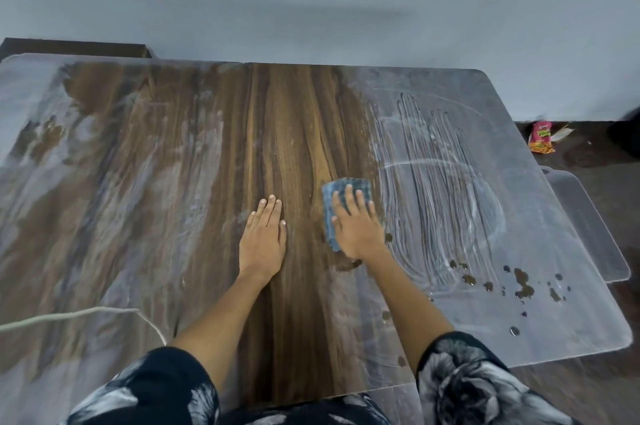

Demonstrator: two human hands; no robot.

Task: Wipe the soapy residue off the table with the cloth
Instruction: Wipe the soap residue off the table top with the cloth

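A wooden table (294, 119) fills the view, its middle strip showing bare brown grain. White soapy residue (446, 182) with finger-like streaks covers the right part, and a thinner smeared film (86, 165) covers the left part. A folded blue cloth (341, 197) lies on the table at the edge of the right soapy patch. My right hand (356, 227) presses flat on the cloth with fingers spread. My left hand (264, 237) rests flat on the bare wood just left of it, fingers straight.
Dark droplets (523, 286) dot the soapy film near the table's right front corner. A white cord (86, 313) crosses the left front. A snack packet (541, 140) lies on the floor at the right. A grey wall stands behind the table.
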